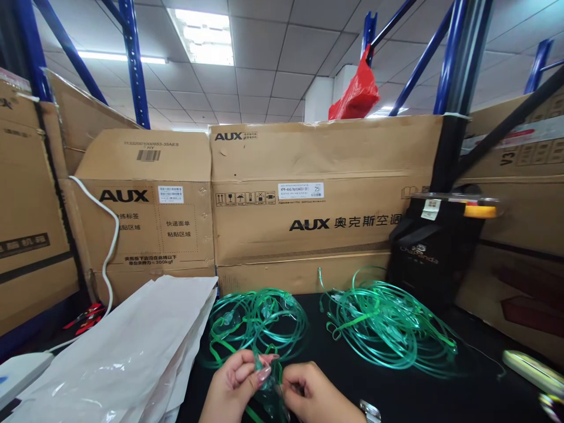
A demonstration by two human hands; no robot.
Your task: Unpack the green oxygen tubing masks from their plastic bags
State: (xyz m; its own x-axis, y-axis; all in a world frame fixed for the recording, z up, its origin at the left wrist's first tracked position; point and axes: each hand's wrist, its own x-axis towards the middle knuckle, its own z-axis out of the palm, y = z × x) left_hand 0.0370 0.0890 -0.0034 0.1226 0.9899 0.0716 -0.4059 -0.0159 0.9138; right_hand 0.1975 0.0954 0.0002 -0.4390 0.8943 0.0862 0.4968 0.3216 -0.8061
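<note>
My left hand (235, 385) is closed, its thumb and fingers pinching a translucent green plastic piece (269, 396) with a green strap. What this piece is exactly, I cannot make out. Right beside it, my right hand (315, 390) has its fingers curled together at the piece's right edge and the green strap. A coil of clear green tubing (297, 320) with green elastic straps lies just beyond my hands on the black table. To the right rests a larger heap of the same green tubing (392, 338), apart from both hands.
White plastic mailing bags (132, 335) are piled on the left, beside a white power strip (22, 376) and its cord. Large cardboard boxes (308, 158) wall off the back. A black bag (418, 252) stands at the right, and a yellowish object (533, 370) lies at the right edge.
</note>
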